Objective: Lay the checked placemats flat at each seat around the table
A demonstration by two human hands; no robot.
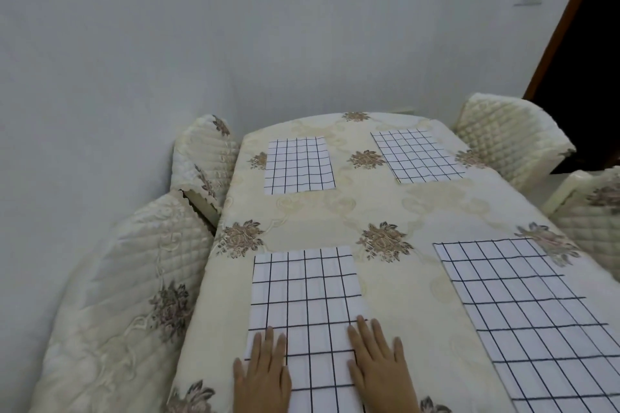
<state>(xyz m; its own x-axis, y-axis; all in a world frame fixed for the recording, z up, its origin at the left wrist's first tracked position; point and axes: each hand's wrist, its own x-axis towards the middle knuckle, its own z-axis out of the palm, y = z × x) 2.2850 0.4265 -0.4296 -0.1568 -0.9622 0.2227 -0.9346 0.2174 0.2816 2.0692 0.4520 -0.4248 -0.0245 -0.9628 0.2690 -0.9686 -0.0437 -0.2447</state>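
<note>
Several white placemats with black checks lie flat on the table (396,211), which wears a cream floral cloth. The near-left placemat (305,298) is under both my hands. My left hand (263,375) presses flat on its left edge with fingers straight. My right hand (379,369) presses flat on its right edge, fingers straight too. Another placemat (533,318) lies at the near right. Two more lie at the far end, one on the left (298,166) and one on the right (417,156).
Quilted cream chairs stand around the table: two on the left (127,295) (204,157) against the white wall, two on the right (510,141) (590,211). A dark doorway (590,60) opens at the far right.
</note>
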